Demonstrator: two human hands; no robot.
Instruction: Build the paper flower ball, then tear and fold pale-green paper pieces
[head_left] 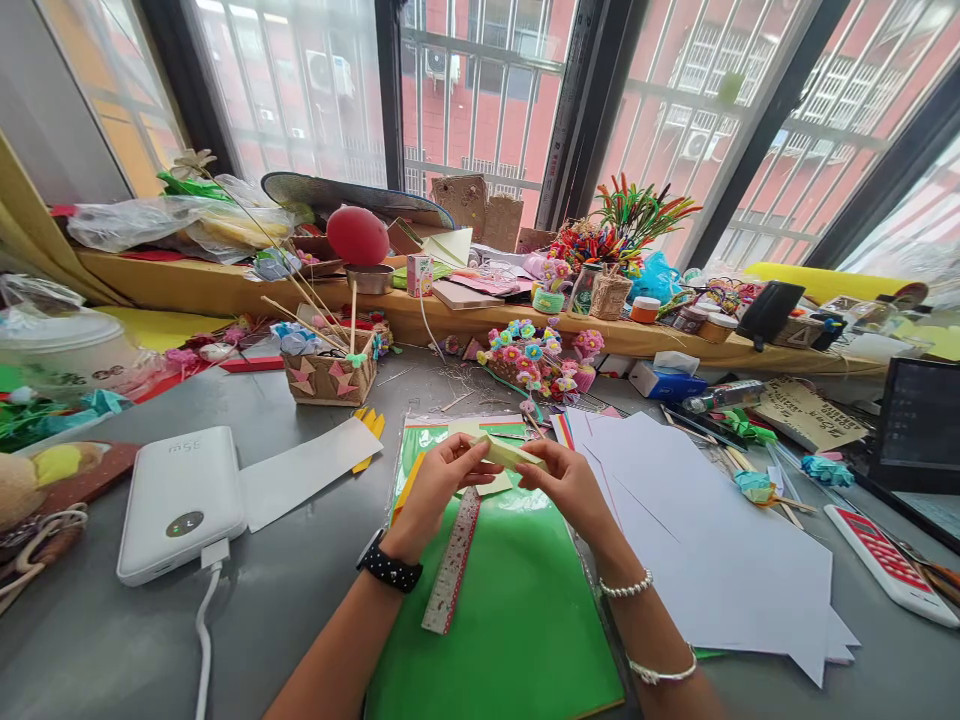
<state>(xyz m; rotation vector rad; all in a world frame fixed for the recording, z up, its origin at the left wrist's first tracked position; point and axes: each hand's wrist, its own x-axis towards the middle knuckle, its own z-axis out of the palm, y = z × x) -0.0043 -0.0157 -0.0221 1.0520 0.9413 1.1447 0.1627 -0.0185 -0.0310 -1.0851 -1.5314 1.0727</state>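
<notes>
Between my two hands is a small folded strip of pale yellow-green paper [508,455], held up over a green sheet in a clear sleeve [517,600]. My left hand [452,470] pinches its left end between thumb and fingers, and my right hand [564,480] pinches the right end. Below the strip lies another piece of pale paper [495,486], partly hidden by the hands. A patterned ruler [452,565] with a red edge rests on the green sheet beside my left wrist. Yellow paper [407,487] shows at the sleeve's left edge.
White sheets [705,540] are stacked on the right, near a red-and-white calculator [892,565]. A power bank [184,500] with a cable stands left, beside a white strip [311,472]. Behind are a cardboard basket [330,380] with sticks and colourful craft flowers [536,355].
</notes>
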